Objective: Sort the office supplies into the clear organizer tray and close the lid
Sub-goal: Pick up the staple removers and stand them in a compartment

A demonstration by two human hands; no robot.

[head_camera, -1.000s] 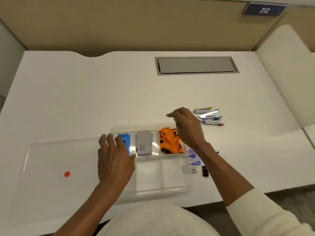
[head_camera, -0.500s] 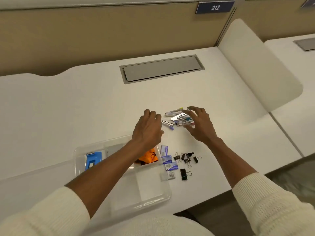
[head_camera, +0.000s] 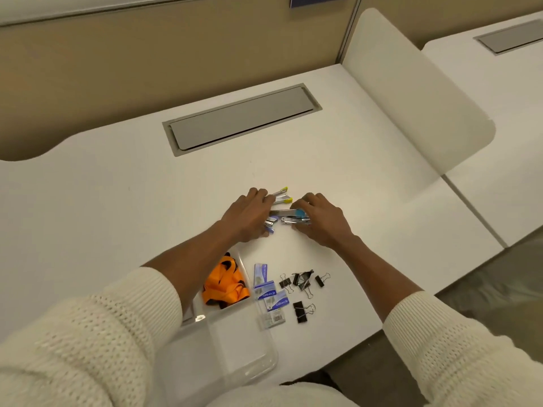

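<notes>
A small pile of metal staplers [head_camera: 286, 211] with coloured ends lies on the white desk. My left hand [head_camera: 248, 214] presses on the pile's left side and my right hand [head_camera: 318, 218] closes on its right side, fingers curled around the staplers. The clear organizer tray [head_camera: 252, 348] sits near the desk's front edge, with an orange lanyard bundle [head_camera: 224, 284] in one compartment. My left arm hides much of the tray. Blue staple boxes [head_camera: 269, 295] and black binder clips [head_camera: 302, 284] lie on the desk to the right of the tray.
A grey cable hatch [head_camera: 241, 118] is set into the desk behind the pile. A cream divider panel [head_camera: 411, 92] stands at the right edge of the desk, with a tan partition wall [head_camera: 147, 69] behind.
Both hands left the tray area and moved out to the stapler pile, closing in on it from either side. The camera view swung right.
</notes>
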